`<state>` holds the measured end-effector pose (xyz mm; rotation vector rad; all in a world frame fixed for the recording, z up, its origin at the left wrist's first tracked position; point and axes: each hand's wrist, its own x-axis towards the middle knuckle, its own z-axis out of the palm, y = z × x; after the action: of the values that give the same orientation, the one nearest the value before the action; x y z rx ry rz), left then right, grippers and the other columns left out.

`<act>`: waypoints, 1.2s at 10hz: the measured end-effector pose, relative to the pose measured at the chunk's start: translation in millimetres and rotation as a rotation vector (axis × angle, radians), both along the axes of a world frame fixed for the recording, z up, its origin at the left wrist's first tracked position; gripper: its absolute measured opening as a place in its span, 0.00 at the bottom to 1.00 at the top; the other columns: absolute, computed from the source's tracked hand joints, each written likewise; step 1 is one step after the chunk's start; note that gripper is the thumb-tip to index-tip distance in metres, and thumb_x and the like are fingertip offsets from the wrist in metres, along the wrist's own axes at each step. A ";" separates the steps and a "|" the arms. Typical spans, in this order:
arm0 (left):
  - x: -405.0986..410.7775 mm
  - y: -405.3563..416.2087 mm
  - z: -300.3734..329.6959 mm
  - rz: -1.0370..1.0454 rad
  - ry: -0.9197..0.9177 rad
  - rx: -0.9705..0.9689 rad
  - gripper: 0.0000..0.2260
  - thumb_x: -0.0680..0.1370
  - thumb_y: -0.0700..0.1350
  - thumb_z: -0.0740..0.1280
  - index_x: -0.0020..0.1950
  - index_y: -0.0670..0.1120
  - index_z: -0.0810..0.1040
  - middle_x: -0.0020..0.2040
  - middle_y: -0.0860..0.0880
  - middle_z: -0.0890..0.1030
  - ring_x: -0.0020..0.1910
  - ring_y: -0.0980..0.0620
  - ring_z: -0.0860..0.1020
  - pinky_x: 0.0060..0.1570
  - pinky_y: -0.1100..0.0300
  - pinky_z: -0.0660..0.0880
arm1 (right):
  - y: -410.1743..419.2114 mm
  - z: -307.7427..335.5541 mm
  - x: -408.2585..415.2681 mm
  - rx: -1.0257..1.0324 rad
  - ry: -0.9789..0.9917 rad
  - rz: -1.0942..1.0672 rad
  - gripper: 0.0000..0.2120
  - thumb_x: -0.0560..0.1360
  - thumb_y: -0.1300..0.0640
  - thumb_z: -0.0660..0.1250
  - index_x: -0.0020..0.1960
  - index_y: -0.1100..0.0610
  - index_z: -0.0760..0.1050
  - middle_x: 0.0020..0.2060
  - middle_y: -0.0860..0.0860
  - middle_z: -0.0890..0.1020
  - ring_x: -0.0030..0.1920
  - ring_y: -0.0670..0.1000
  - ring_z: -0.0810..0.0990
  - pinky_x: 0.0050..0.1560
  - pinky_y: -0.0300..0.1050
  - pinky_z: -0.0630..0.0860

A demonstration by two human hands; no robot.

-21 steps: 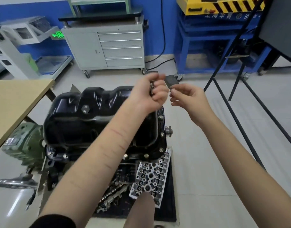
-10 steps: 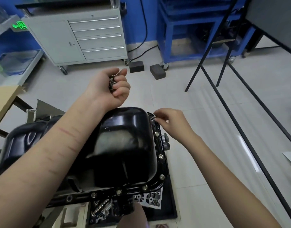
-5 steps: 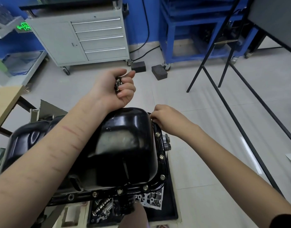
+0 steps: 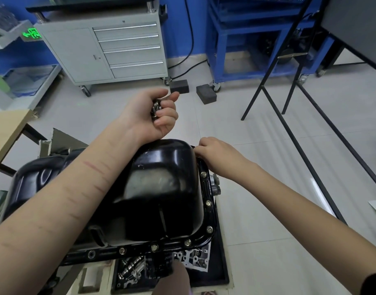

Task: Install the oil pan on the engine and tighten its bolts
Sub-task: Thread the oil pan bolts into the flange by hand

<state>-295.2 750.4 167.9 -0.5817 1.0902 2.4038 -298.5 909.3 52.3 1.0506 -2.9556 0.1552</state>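
Observation:
A glossy black oil pan (image 4: 161,194) sits upside down on the engine, with bolts (image 4: 208,202) along its right and near flange. My left hand (image 4: 153,116) hovers above the pan's far end and grips several loose steel bolts (image 4: 155,108) in its fist. My right hand (image 4: 216,155) rests at the pan's far right corner, fingers curled down onto the flange; whatever they pinch is hidden under the fingers.
A tray (image 4: 222,271) below the pan holds engine parts. A wooden table (image 4: 6,128) stands at the left. A grey drawer cabinet (image 4: 110,50), two dark blocks (image 4: 206,94) and a black metal frame (image 4: 289,124) stand on the floor beyond.
My right hand took a bolt from my left hand, dropped to the pan's far right corner and has stayed there, its fingers shifting slightly. My left hand keeps holding the bolts.

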 end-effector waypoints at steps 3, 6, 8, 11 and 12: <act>1.0 0.0 0.2 0.004 0.003 0.006 0.12 0.79 0.44 0.56 0.39 0.42 0.72 0.22 0.52 0.63 0.15 0.58 0.60 0.14 0.69 0.52 | -2.6 -2.3 -1.1 0.103 0.083 0.004 0.09 0.80 0.60 0.54 0.55 0.61 0.70 0.51 0.55 0.73 0.53 0.55 0.71 0.40 0.42 0.60; 1.0 -0.1 0.0 0.002 0.003 0.005 0.12 0.79 0.44 0.56 0.39 0.41 0.72 0.22 0.52 0.63 0.15 0.58 0.60 0.14 0.69 0.53 | -6.2 -2.1 4.4 0.196 0.126 -0.041 0.07 0.76 0.64 0.58 0.54 0.61 0.70 0.48 0.55 0.75 0.48 0.55 0.74 0.38 0.44 0.61; 1.1 0.1 -0.2 0.003 0.005 0.004 0.11 0.79 0.44 0.56 0.39 0.42 0.72 0.22 0.52 0.63 0.16 0.58 0.60 0.14 0.69 0.52 | -5.9 4.6 3.8 0.141 0.226 0.087 0.10 0.60 0.69 0.73 0.39 0.64 0.75 0.34 0.57 0.77 0.34 0.55 0.77 0.27 0.42 0.65; 1.9 0.3 -0.1 0.011 0.009 0.018 0.12 0.79 0.43 0.56 0.39 0.41 0.72 0.22 0.52 0.64 0.16 0.58 0.60 0.13 0.69 0.53 | 4.2 -2.7 2.1 0.027 0.144 0.087 0.15 0.79 0.56 0.52 0.49 0.65 0.74 0.42 0.59 0.75 0.41 0.57 0.74 0.33 0.46 0.66; 1.9 0.2 0.0 0.013 0.009 0.023 0.12 0.79 0.43 0.56 0.39 0.41 0.72 0.22 0.52 0.63 0.15 0.58 0.60 0.13 0.69 0.53 | 11.4 -7.7 -3.5 0.063 0.025 0.088 0.14 0.81 0.54 0.51 0.59 0.61 0.69 0.51 0.56 0.71 0.52 0.55 0.70 0.45 0.47 0.69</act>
<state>-293.3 750.6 167.9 -0.5726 1.0646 2.4289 -302.0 920.7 44.7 1.1811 -2.9114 0.0485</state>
